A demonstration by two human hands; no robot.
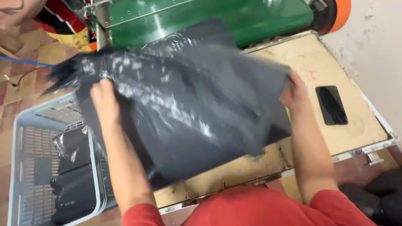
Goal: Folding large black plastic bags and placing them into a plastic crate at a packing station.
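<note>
A red shirt (251, 209) was seen at the near edge, with both bare forearms stretched away from it. At the near left, a pale slatted crate (25, 167) stood on the floor beside the desk (318, 67), and dark plastic parcels (73, 184) lay inside it. A large dark grey plastic bag (188, 104), blurred in the picture, was held over the left and middle part of the desk, its left end hanging out above the crate. The left hand (104, 98) was closed on the bag near its left end, and the right hand (295, 94) was clamped on the bag's right edge; the hands were kept well apart. To the right of the right hand, a black phone (331, 105) lay flat on the worn pale top of the desk, apart from the bag. At the far side, a green machine (234, 16) with an orange part (341, 12) was seen behind the bag, and a white wall (377, 54) at the far right.
</note>
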